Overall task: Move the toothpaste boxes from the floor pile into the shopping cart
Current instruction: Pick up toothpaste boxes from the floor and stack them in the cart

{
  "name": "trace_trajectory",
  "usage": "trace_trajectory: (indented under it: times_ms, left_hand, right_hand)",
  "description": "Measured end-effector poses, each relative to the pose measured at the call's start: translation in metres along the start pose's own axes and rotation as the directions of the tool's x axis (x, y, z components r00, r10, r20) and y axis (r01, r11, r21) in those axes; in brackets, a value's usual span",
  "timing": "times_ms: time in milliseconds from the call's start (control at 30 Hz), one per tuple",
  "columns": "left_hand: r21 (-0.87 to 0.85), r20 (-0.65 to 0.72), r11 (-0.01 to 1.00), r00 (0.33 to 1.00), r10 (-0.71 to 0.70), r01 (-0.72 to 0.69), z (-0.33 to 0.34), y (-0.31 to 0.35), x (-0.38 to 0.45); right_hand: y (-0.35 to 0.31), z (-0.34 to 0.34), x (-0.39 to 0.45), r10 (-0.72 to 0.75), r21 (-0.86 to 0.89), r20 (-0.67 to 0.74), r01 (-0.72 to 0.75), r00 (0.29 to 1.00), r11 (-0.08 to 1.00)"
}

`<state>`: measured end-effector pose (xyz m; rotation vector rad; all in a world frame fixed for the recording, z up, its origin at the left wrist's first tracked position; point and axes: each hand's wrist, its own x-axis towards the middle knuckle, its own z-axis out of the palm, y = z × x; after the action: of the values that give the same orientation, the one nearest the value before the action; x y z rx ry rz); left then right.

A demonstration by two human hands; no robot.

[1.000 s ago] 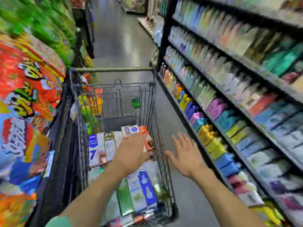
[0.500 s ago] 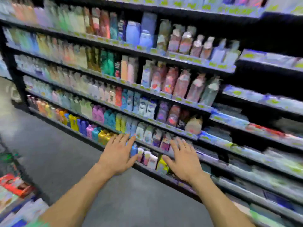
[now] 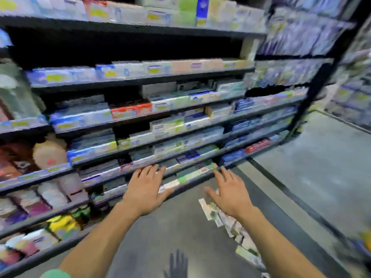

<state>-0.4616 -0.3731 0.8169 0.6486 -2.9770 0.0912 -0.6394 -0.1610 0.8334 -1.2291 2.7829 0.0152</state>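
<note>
Down low, both hands hover palm-down over the grey floor [image 3: 321, 177] with their fingers straight and spread wide, holding nothing. The left hand [image 3: 146, 189] sits just in front of the lowest shelf edge [image 3: 112, 194], its fingertips overlapping that dark lip toward twelve o'clock. The right hand [image 3: 228, 192] hangs above the near end of the toothpaste boxes [image 3: 224, 219], a loose row of pale cartons lying flat on the floor and trailing away toward five o'clock under the right forearm; whether the palm touches the top carton cannot be told through the blur. Between the two wrists the floor is bare concrete, and a wide open stretch runs off toward two o'clock, bounded by a dark strip along the shelving base [image 3: 267, 173]. The shelves [image 3: 160, 81] fill everything from nine to one o'clock, stacked with blurred boxes. A black upright post [image 3: 313, 93] marks the end of the shelving at two o'clock.
</note>
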Motion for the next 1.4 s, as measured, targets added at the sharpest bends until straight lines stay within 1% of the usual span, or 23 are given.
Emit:
trace_trajectory:
  times_ms: [100, 233, 367, 500, 567, 633, 700, 833, 933, 1000, 1067, 1133, 1200, 1267, 1300, 1333, 1367, 1400]
  left_hand:
    - [-0.031, 0.042, 0.99, 0.989, 0.14, -0.139, 0.02, 0.031, 0.05]
    - [-0.075, 0.096, 0.959, 0.956, 0.279, -0.272, 0.046, 0.048, 0.112]
    - [-0.093, 0.194, 0.93, 0.91, 0.367, -0.355, 0.073, 0.039, 0.175]
    - [-0.134, 0.233, 0.915, 0.885, 0.402, -0.38, 0.095, 0.017, 0.23]
    - [-0.127, 0.211, 0.902, 0.877, 0.431, -0.413, 0.104, 0.01, 0.254]
    - [-0.139, 0.271, 0.888, 0.846, 0.459, -0.437, 0.113, 0.007, 0.277]
    - [-0.112, 0.324, 0.881, 0.821, 0.47, -0.461, 0.118, 0.01, 0.297]
    - [-0.113, 0.327, 0.862, 0.8, 0.503, -0.495, 0.133, 0.031, 0.344]
    - [-0.143, 0.335, 0.847, 0.78, 0.529, -0.513, 0.152, 0.054, 0.376]
    - [-0.164, 0.339, 0.848, 0.779, 0.528, -0.503, 0.17, 0.075, 0.401]
    - [-0.179, 0.355, 0.853, 0.776, 0.521, -0.491, 0.201, 0.095, 0.423]
    - [-0.207, 0.416, 0.844, 0.737, 0.533, -0.494, 0.238, 0.117, 0.447]
    - [-0.247, 0.401, 0.839, 0.736, 0.544, -0.485, 0.277, 0.139, 0.468]
    - [-0.263, 0.335, 0.816, 0.745, 0.577, -0.514, 0.316, 0.164, 0.487]
    - [-0.266, 0.327, 0.813, 0.744, 0.582, -0.519, 0.339, 0.174, 0.494]
    - [-0.269, 0.357, 0.82, 0.738, 0.572, -0.505, 0.364, 0.184, 0.499]
    - [-0.289, 0.412, 0.834, 0.725, 0.552, -0.47, 0.39, 0.192, 0.504]
    - [-0.309, 0.442, 0.849, 0.725, 0.528, -0.429, 0.418, 0.199, 0.507]
  right_hand:
    - [0.049, 0.009, -0.004, 0.176, 0.004, 0.006, -0.176, 0.984, 0.984]
    - [0.085, 0.024, 0.006, 0.359, 0.031, 0.057, -0.361, 0.932, 0.932]
    - [0.1, 0.037, 0.034, 0.471, 0.017, 0.1, -0.475, 0.876, 0.88]
    - [0.094, 0.049, 0.073, 0.552, 0.027, 0.148, -0.562, 0.82, 0.827]
    - [0.089, 0.055, 0.092, 0.594, 0.061, 0.154, -0.608, 0.79, 0.792]
    - [0.086, 0.059, 0.111, 0.619, 0.092, 0.164, -0.637, 0.768, 0.766]
    - [0.086, 0.061, 0.129, 0.635, 0.11, 0.184, -0.658, 0.75, 0.745]
    - [0.102, 0.077, 0.169, 0.66, 0.141, 0.178, -0.683, 0.73, 0.717]
    - [0.124, 0.1, 0.198, 0.674, 0.166, 0.215, -0.706, 0.707, 0.688]
    - [0.145, 0.12, 0.217, 0.664, 0.182, 0.238, -0.704, 0.709, 0.687]
    - [0.171, 0.146, 0.237, 0.65, 0.187, 0.27, -0.701, 0.711, 0.689]
    - [0.201, 0.177, 0.258, 0.63, 0.19, 0.322, -0.7, 0.706, 0.688]
    - [0.228, 0.216, 0.279, 0.628, 0.219, 0.365, -0.719, 0.687, 0.66]
    - [0.253, 0.264, 0.301, 0.639, 0.259, 0.391, -0.746, 0.662, 0.614]
    - [0.264, 0.287, 0.312, 0.644, 0.275, 0.419, -0.765, 0.64, 0.582]
    - [0.273, 0.309, 0.321, 0.652, 0.294, 0.447, -0.79, 0.612, 0.538]
    - [0.28, 0.331, 0.331, 0.662, 0.319, 0.475, -0.815, 0.579, 0.484]
    - [0.286, 0.354, 0.339, 0.661, 0.351, 0.5, -0.828, 0.56, 0.436]
